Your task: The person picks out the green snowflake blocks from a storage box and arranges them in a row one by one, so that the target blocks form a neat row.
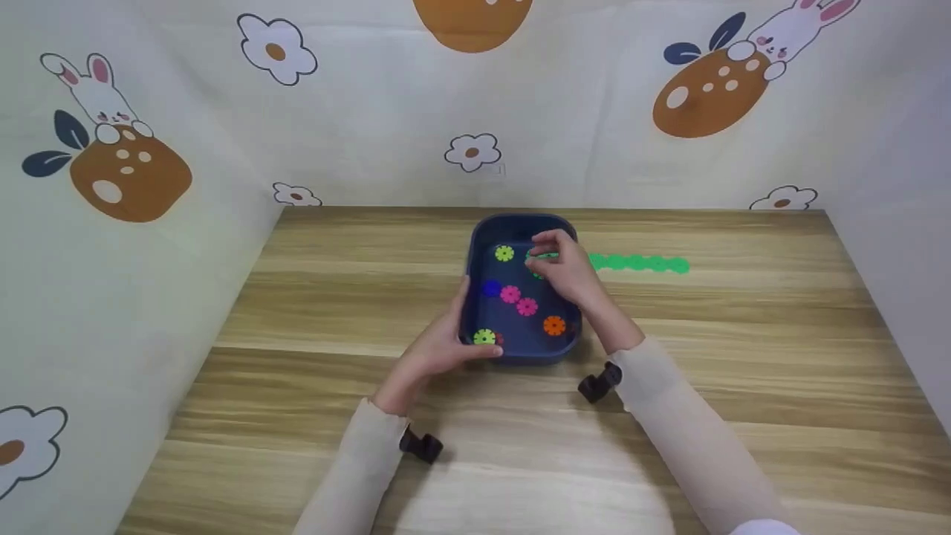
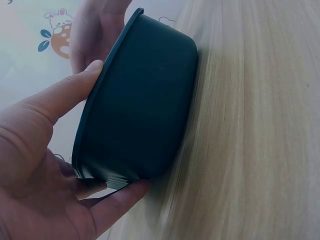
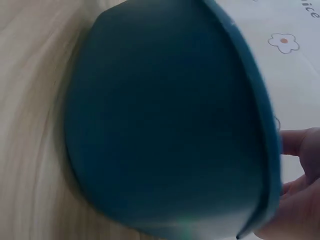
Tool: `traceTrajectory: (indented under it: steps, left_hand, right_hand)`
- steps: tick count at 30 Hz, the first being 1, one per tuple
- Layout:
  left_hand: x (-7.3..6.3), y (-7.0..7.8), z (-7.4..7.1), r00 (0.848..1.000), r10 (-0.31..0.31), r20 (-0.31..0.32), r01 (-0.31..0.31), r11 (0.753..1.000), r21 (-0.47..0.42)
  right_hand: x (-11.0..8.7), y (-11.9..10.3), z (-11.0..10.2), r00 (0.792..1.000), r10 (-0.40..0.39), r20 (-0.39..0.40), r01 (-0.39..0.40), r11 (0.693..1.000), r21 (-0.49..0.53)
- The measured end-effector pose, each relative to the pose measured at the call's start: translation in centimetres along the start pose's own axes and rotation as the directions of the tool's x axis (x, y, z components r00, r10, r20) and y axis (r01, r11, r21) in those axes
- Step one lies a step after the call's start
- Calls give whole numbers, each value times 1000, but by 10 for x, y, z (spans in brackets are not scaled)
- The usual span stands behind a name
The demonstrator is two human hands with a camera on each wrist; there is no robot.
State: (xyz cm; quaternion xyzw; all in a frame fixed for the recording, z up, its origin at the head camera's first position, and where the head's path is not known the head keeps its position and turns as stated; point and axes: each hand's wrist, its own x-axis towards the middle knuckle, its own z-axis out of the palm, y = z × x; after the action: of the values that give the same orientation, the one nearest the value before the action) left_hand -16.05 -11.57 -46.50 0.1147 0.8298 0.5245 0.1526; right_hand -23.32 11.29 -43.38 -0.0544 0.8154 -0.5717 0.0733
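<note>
Toward the back of the wood-grain worktop (image 1: 312, 312), we find a dark blue tray (image 1: 531, 358), its long sides running away from the person. The left hand (image 1: 440, 343) grips its near left corner, thumb along the near rim, fingers spread against the outer wall. Over the far right part of the tray, the right hand (image 1: 568, 271) reaches in with bent fingers, a green piece (image 1: 538, 273) just below the tips; we cannot tell whether they pinch it. From behind that hand a row of green discs (image 1: 637, 262) extends right, beyond the tray. Inside the tray we note a yellow-green disc (image 1: 504, 253) at the far left, a blue disc (image 1: 491, 288) beside two pink discs (image 1: 518, 300), an orange disc (image 1: 554, 325) near right, and another yellow-green one (image 1: 484, 337) by the left thumb, partly covering something red (image 1: 499, 339).
</note>
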Motion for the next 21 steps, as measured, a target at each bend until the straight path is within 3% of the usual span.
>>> traceTrajectory:
  steps: [8, 14, 21]
  left_hand:
    - [0, 1, 1, 1000, 20, 13, -20, 1000, 14]
    - [-1, 2, 1, 1000, 11, -2, -11, 999, 45]
    - [-2, 3, -1, 1000, -4, 0, 4, 999, 52]
  right_hand:
    - [10, 9, 18, 988, 139, 62, -128, 979, -156]
    - [13, 16, 27, 987, 115, 112, -78, 952, -296]
    - [14, 17, 32, 996, 61, 69, -41, 962, -269]
